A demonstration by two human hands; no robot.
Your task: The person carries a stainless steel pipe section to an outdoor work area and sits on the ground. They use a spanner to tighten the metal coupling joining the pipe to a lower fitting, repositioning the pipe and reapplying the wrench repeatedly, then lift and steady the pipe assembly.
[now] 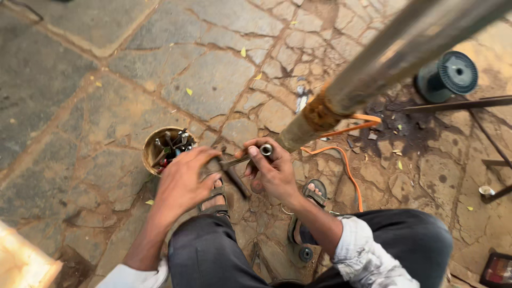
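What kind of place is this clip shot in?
Probably an outdoor, ground-level repair spot. The floor is cracked stone paving. A tin of tools stands by the left hand, a wire spool lies nearby, and the right hand holds a small metal tool below a long pipe.

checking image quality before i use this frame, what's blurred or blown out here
Head view: the big pipe close to the lens is soft and out of focus; a bright overexposed patch glares at the bottom left corner; hands and the stone floor are sharp under even, soft daylight, with straight edges bowing slightly toward the frame edges.
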